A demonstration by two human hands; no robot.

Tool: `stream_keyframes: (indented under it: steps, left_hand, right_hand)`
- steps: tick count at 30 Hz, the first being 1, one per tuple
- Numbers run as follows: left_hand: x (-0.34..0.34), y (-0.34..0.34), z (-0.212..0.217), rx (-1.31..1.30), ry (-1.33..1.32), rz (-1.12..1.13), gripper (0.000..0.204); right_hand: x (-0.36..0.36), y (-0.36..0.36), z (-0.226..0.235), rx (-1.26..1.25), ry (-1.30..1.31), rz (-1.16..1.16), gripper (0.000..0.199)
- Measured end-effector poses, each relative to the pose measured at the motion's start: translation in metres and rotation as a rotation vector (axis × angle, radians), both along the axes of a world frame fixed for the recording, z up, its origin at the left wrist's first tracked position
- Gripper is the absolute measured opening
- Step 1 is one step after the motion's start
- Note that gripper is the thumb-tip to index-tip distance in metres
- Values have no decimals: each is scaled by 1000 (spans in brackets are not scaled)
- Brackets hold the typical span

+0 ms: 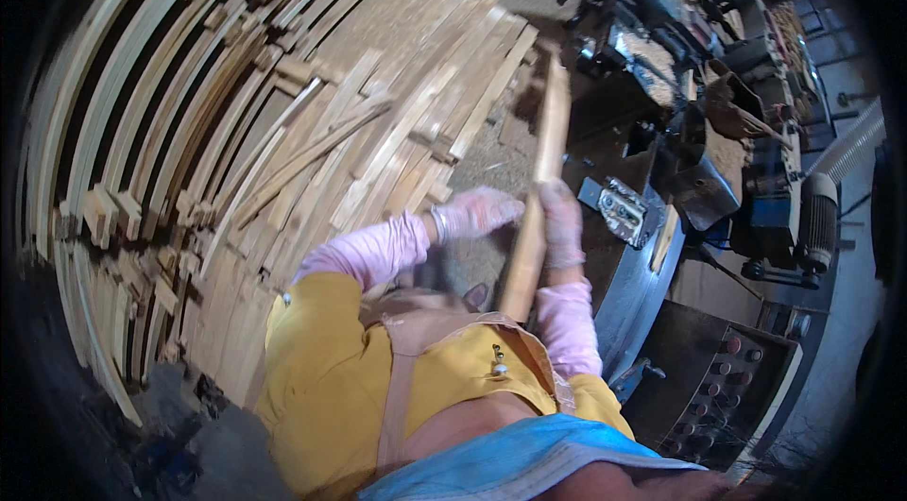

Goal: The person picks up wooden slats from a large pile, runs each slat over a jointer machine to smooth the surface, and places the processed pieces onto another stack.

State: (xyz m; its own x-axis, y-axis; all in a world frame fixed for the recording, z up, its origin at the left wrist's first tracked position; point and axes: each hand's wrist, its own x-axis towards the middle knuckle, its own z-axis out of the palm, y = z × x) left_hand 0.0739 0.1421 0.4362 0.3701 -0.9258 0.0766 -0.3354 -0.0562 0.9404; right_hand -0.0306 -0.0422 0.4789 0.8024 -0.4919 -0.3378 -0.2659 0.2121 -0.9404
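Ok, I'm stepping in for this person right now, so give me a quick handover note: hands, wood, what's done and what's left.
Left hand: gloved, gripping the wooden strip from its left side.
Right hand: gloved, closed on the same strip.
The strip points away, toward the machine on the right.
Stacked strips lie to the left.
Done: one strip picked up. Left: not yet on the machine.

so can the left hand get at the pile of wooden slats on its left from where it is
Probably yes: the left hand rests on the long wooden strip, and the stacked slats lie right beside it on the left, with nothing visible between them.
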Motion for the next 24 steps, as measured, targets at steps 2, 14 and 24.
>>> stream_keyframes:
  steps: [2,14,24]
  left_hand:
    - [27,26,6,327,-126,274,55]
    - [129,255,-37,1227,-352,879,81]
    - [69,70,20,155,120,841,45]
  right_hand:
    - [-51,-17,30,-202,71,-86,34]
    - [-290,-130,-57,-1488,691,-592,20]
    - [-35,-135,9,-927,-80,-299,45]
